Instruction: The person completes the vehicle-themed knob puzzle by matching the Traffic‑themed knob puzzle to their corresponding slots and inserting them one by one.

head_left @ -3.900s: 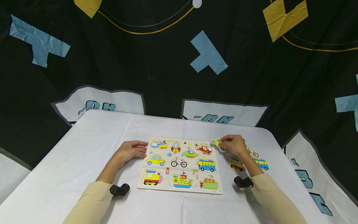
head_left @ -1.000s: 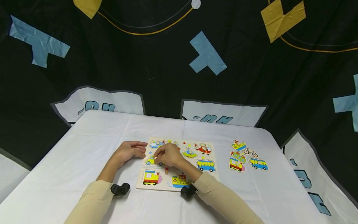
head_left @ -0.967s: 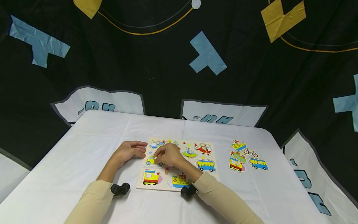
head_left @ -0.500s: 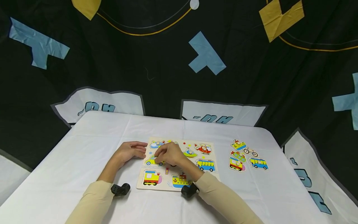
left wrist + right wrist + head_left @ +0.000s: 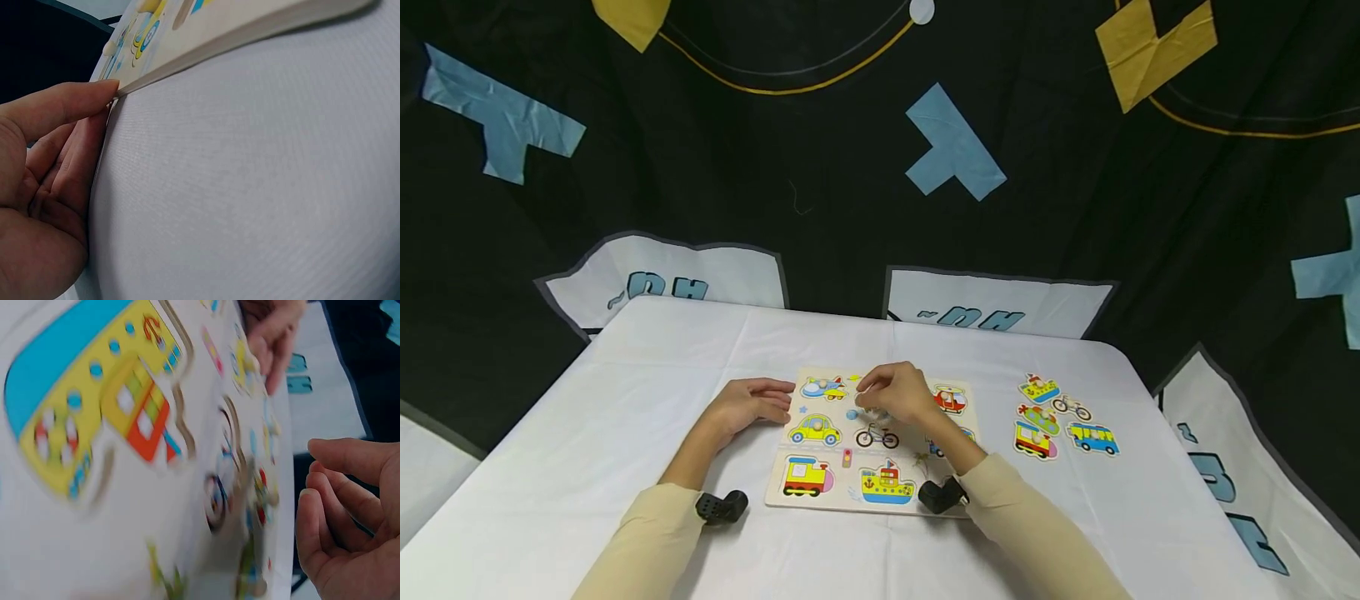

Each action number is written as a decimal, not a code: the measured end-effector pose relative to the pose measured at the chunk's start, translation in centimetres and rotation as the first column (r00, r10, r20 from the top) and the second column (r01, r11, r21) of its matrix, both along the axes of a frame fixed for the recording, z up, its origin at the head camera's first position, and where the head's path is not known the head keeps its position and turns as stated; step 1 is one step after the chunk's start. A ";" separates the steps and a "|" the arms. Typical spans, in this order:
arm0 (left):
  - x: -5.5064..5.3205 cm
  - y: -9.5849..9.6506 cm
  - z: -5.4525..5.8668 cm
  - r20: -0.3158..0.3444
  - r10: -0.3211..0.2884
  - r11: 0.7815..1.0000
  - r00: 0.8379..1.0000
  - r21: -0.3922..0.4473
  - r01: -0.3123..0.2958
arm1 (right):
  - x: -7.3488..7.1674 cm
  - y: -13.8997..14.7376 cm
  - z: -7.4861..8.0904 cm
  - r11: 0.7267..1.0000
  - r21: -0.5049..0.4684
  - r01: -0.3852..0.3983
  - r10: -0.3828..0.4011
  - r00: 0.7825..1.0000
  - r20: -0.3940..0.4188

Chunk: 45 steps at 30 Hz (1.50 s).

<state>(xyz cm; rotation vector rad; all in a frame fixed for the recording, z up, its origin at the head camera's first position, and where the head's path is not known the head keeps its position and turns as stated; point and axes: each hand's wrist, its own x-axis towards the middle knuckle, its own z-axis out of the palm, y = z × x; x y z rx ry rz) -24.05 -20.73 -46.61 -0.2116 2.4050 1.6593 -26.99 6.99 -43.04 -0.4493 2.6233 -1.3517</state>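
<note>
A wooden vehicle puzzle board (image 5: 848,482) lies on the white-covered table. My left hand (image 5: 750,406) rests at its left edge; in the left wrist view the thumb touches that edge and the other fingers are extended. My right hand (image 5: 897,392) hovers over the upper middle of the board, hiding the rocket and saucer spots. In the right wrist view the right fingers (image 5: 309,512) are loosely bent, thumb apart, with nothing between them. A yellow car piece (image 5: 815,428) with a knob sits in its place on the board, below an airplane piece (image 5: 824,387).
Loose pieces lie right of the board: a ship (image 5: 1039,389), a bicycle (image 5: 1071,407), a submarine (image 5: 1039,418), a train (image 5: 1035,441) and a bus (image 5: 1093,439). A black curtain (image 5: 842,167) hangs behind the table.
My right hand took the yellow car from the right-hand group to the board's left side, let go of it, and has moved up and right. My left hand stays put.
</note>
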 end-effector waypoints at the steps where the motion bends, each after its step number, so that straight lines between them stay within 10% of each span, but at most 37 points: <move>1: 0.0 0.0 0.1 0.000 0.003 1.000 1.000 0.000 -0.003 | -0.1 0.4 0.2 1.000 -0.006 0.008 -0.008 1.000 -0.005; 45: 0.1 0.1 0.2 0.000 0.001 1.000 1.000 -0.013 -0.001 | -1.3 22.7 1.0 0.891 0.125 0.437 -0.445 0.895 0.041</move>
